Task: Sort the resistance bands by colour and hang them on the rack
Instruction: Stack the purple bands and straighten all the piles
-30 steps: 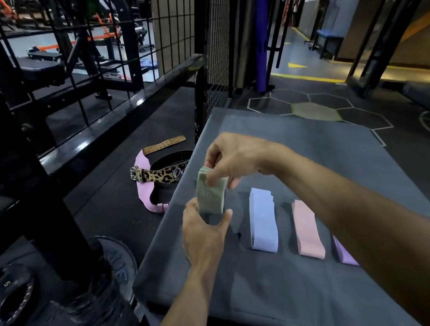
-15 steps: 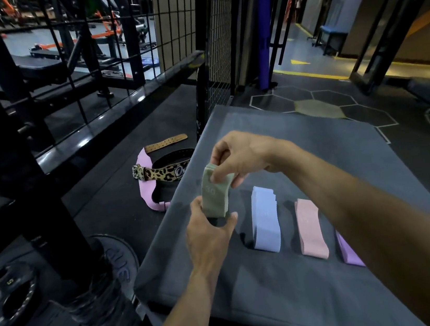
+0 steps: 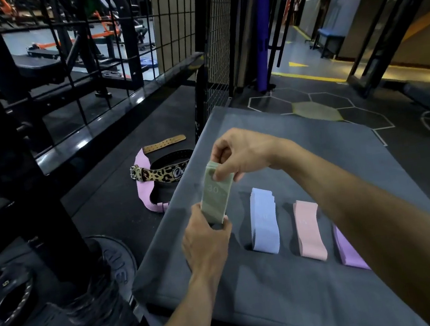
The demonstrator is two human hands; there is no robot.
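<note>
A stack of green resistance bands [image 3: 215, 193], marked 30, is held upright above the grey mat [image 3: 295, 302]. My left hand [image 3: 205, 243] grips its lower end and my right hand [image 3: 240, 154] pinches its top end. On the mat to the right lie a stack of light blue bands [image 3: 264, 222], a pink band [image 3: 309, 229] and a purple band [image 3: 350, 251], partly hidden by my right forearm. A black wire rack [image 3: 82, 38] stands at the left and behind.
Lifting belts lie on the black floor left of the mat: a leopard-print one [image 3: 159, 174], a pink one [image 3: 144, 188] and a tan strap [image 3: 165, 143]. Weight plates [image 3: 4, 297] sit on a post at the lower left. A black steel beam [image 3: 109, 116] crosses behind.
Both hands have kept hold of the green stack and shifted only slightly. The bands on the mat have not moved.
</note>
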